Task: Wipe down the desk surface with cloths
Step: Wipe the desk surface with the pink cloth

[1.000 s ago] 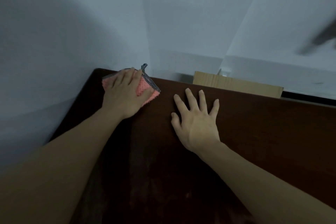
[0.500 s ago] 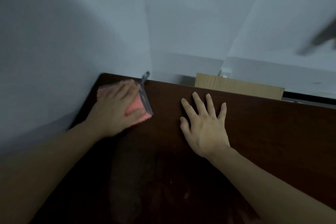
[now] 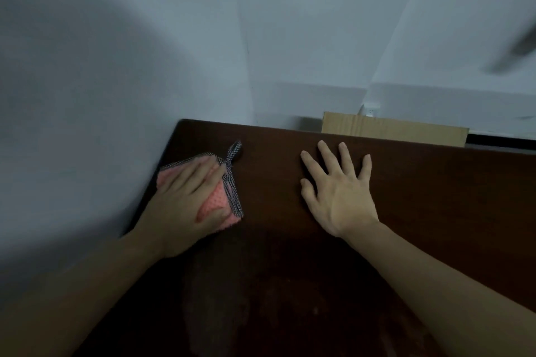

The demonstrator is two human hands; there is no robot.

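Pressing flat with straight fingers, the left grip (image 3: 185, 200) is pinning the pink cloth (image 3: 216, 206) to the counter (image 3: 420, 197) by the wall to wipe, while the right grip (image 3: 339, 191), beside it, is lying spread and empty, likely bracing.

The left hand (image 3: 185, 197) lies flat on a cloth (image 3: 220, 203) on the bench (image 3: 435, 197), near its far left corner. The right hand (image 3: 339, 191) rests flat on the bench, to the cloth's right. A cardboard box (image 3: 391, 127) stands behind the bench, beyond the right hand.
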